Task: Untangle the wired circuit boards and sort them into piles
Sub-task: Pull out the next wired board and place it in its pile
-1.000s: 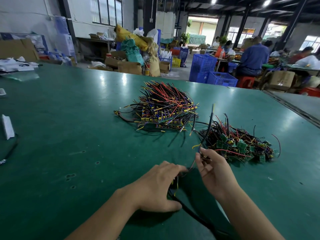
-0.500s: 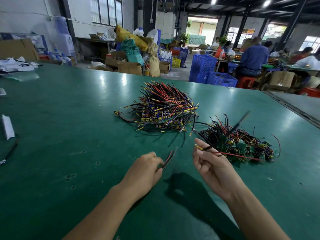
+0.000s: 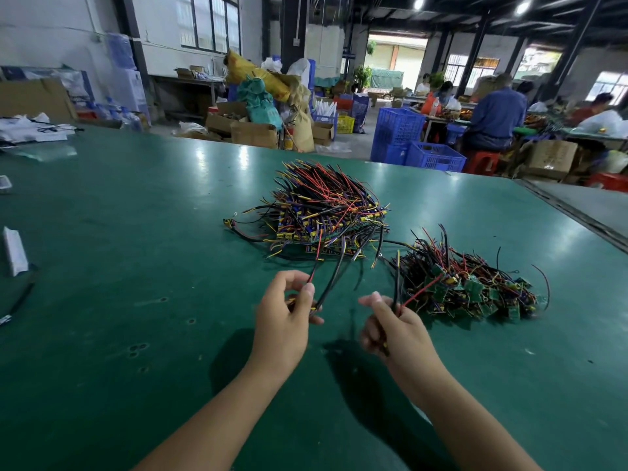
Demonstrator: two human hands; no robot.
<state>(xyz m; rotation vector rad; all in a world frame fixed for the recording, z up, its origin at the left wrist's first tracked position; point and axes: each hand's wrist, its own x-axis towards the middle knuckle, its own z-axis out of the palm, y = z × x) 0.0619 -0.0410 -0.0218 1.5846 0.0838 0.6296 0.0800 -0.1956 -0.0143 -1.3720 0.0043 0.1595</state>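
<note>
Two heaps lie on the green table (image 3: 136, 232). The farther one is a stacked pile of blue and yellow boards (image 3: 326, 215) with red, black and yellow wires fanning out. To its right sits a tangled pile of small green boards (image 3: 469, 290) with dark wires. My left hand (image 3: 285, 321) pinches a wired piece whose red and black wires (image 3: 326, 283) rise toward the stacked pile. My right hand (image 3: 390, 328) grips another piece with a black and a red wire (image 3: 418, 294) pointing at the green pile. The boards inside both hands are mostly hidden.
A white strip (image 3: 13, 249) and a dark cable (image 3: 20, 300) lie at the table's left edge, with papers (image 3: 30, 127) at the far left corner. Beyond the table stand blue crates (image 3: 407, 144), cardboard boxes (image 3: 251, 130) and seated people (image 3: 492, 117).
My hands lifted off the table and pulled apart, each taking one wired piece. The left hand has since risen toward the stacked pile, and the right has turned its wires toward the green pile.
</note>
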